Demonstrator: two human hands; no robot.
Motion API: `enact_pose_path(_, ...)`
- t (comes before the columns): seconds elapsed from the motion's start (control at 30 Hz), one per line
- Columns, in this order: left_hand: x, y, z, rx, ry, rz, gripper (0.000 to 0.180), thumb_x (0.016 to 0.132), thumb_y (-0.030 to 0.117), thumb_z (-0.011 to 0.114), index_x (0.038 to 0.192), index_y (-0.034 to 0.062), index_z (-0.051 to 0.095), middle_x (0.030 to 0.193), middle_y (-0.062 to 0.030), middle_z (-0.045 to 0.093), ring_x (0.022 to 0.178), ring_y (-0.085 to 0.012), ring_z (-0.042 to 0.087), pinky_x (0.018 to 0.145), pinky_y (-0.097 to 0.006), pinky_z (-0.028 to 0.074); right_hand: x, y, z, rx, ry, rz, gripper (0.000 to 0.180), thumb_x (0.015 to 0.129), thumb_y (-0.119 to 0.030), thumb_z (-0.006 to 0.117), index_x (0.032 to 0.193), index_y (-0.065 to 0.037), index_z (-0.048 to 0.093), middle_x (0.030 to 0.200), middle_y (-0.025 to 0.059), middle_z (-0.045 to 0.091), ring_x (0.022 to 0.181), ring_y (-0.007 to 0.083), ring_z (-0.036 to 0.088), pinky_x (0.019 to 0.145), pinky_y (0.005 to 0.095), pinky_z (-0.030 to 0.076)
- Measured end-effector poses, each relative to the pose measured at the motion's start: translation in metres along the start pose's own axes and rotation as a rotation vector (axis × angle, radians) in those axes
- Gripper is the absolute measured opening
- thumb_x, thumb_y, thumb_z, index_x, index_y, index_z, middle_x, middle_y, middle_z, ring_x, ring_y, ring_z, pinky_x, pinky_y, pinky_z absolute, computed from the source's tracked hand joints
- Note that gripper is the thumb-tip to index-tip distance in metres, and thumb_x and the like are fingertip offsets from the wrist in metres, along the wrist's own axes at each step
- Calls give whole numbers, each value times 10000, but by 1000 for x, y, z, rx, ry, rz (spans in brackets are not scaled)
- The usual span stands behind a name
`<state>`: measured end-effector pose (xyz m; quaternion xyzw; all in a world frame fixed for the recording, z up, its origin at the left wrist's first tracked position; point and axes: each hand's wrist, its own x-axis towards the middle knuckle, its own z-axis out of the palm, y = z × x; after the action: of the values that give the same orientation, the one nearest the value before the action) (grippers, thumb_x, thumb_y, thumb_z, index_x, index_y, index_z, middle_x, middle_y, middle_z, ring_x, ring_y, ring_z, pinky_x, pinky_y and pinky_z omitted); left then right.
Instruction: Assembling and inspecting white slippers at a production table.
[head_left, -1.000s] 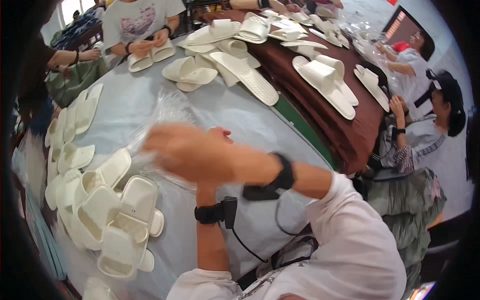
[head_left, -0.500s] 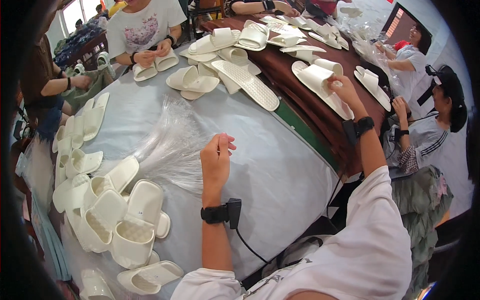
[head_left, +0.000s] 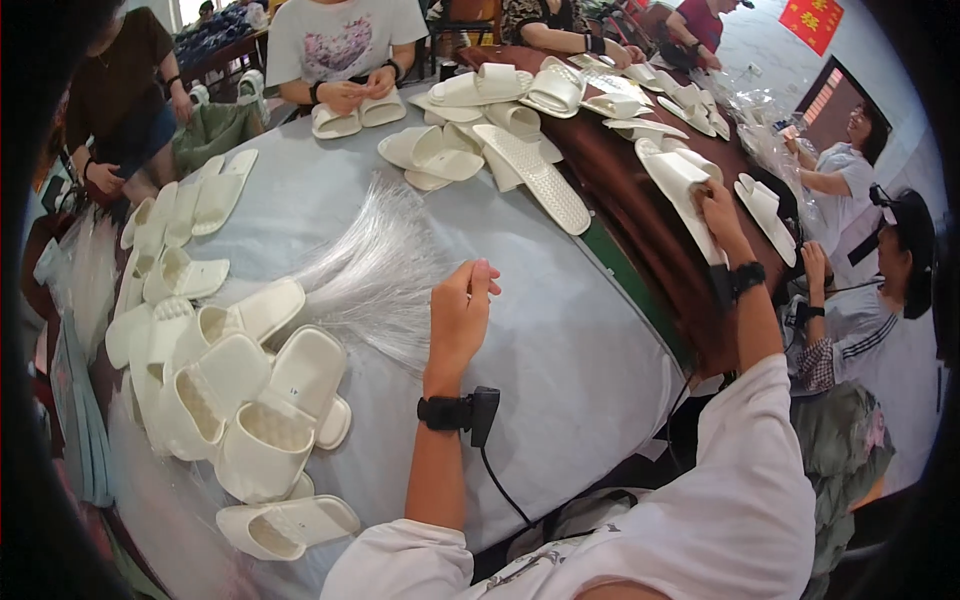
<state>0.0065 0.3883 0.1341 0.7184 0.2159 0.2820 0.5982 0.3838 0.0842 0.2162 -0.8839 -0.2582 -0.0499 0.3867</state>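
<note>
On the brown-covered table to the right, my right hand (head_left: 722,218) is closed on a cream slipper (head_left: 672,172), which is tilted up on its side. My left hand (head_left: 460,312) hangs over the pale blue tabletop (head_left: 540,350) with thumb and fingers pinched together. Whether anything thin is in that pinch I cannot make out. Just left of it lies a fanned bundle of clear plastic strands (head_left: 375,265). A single cream slipper (head_left: 766,212) rests beyond my right hand.
Cream slippers (head_left: 265,440) are heaped along the left edge, and more slippers (head_left: 430,155) lie across the far side. Clear plastic bags (head_left: 755,115) are bunched at the far right. Opposite, a co-worker's hands (head_left: 360,92) are at two slippers. Other people sit at the right.
The view has shifted, so the table sits lower and further right. My right hand has gripped the slipper and tipped it onto its side. My left hand keeps its pinch.
</note>
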Motion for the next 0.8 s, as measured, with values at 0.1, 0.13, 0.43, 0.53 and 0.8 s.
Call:
enact_pose_path(0.1,10,-3,23,-21,-49,-5,404,1095,292,503,978,-25,723,797,-87,720,724,-142,642,690,-308,515,-40,-1,-27,-100,179,-44,264,962,-37,544,1184,49,657,1044,110,701,969,200,656,856,330,504)
enact_pose_path(0.13,11,-4,25,-23,-52,13,396,1091,291,511,977,-23,723,789,-84,719,715,-145,638,692,-310,513,-52,-2,-28,-148,272,-130,252,967,-23,531,1174,59,649,1033,115,699,968,218,656,864,338,502)
enact_pose_path(0.43,10,-1,9,88,230,207,187,1033,135,587,1150,19,676,987,-95,713,858,-185,649,744,-332,519,-197,-150,54,66,16,-212,344,912,111,479,1221,65,623,1150,156,633,1046,266,625,932,322,470)
enact_pose_path(0.53,20,-14,-9,227,405,318,194,985,70,604,1164,40,673,1040,-100,701,928,-216,645,803,-360,516,-221,-167,80,102,-33,-239,360,891,140,460,1200,59,626,1127,169,600,1000,318,606,900,332,478)
enact_pose_path(0.8,15,-22,-26,641,398,247,218,834,57,756,1049,89,749,1129,-76,680,1105,-319,571,978,-436,464,-235,-148,122,127,-221,-146,311,970,39,505,1270,57,586,1290,212,569,1175,358,587,1006,398,469)
